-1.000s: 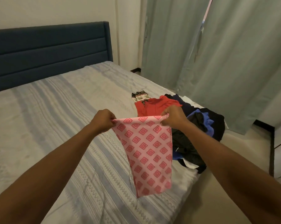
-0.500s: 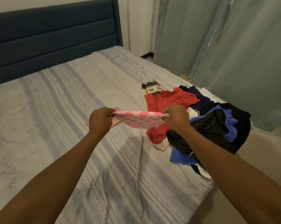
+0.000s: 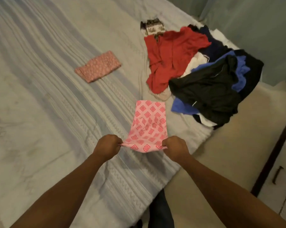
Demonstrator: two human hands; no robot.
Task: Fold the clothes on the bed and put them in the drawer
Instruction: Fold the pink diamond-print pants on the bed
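Head view: the left hand (image 3: 108, 146) and the right hand (image 3: 174, 148) are both curled into fists, knuckles up. Each pinches one near corner of a pink diamond-patterned cloth (image 3: 149, 124). The near edge of the cloth sags a little in the gap between the two hands. The rest of it stretches straight away from them, and its far end seems to lie flat on the bed (image 3: 40, 112). Both forearms reach in from the bottom of the frame, the left one over the striped bedspread and the right one over the bed's edge.

Further out beyond the left hand, well apart from the held cloth, a folded pink cloth (image 3: 98, 66) rests on the bedspread. Beyond the right hand a loose pile of clothes sits at the bed's edge. In it a black garment (image 3: 204, 89) lies nearest the right hand, with a blue garment (image 3: 241, 73) under and behind it. A red garment (image 3: 172, 55) lies past the far end of the held cloth. A small dark-and-white printed piece (image 3: 153, 27) lies furthest from the hands, touching the red one.

To the outside of the right forearm is pale floor (image 3: 221, 145). Past that stands a white cabinet (image 3: 285, 191) with a dark handle (image 3: 277, 176). A grey-green curtain (image 3: 254, 22) hangs beyond the pile.
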